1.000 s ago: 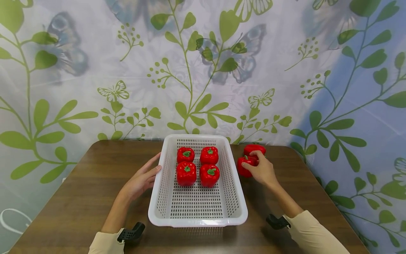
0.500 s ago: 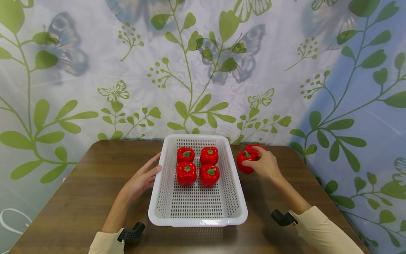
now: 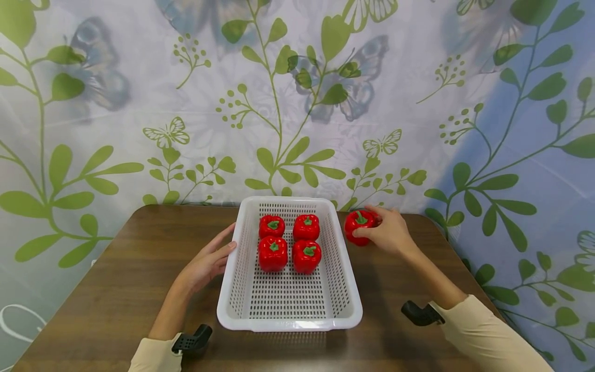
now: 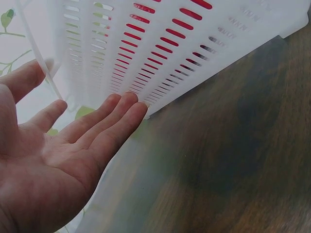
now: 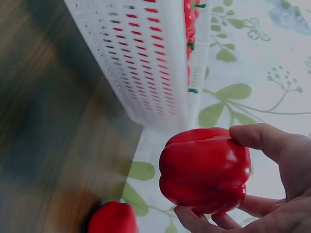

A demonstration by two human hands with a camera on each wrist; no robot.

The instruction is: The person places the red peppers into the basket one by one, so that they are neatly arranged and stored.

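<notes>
Right grip (image 3: 392, 233) clamped on a glossy red pepper (image 5: 204, 170), left grip (image 3: 204, 264) spread against the basket (image 3: 293, 325). Pepper's likely light, firm, slick; hold across the sides, below the stem (image 3: 360, 218).

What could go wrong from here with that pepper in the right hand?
The held pepper looks glossy and sits in the fingers of the right hand, so it might slip. It is beside the white basket, so it could catch the rim if carried over too low. The left hand touches the basket with fingers mostly extended, so a bump might shift it.
</notes>
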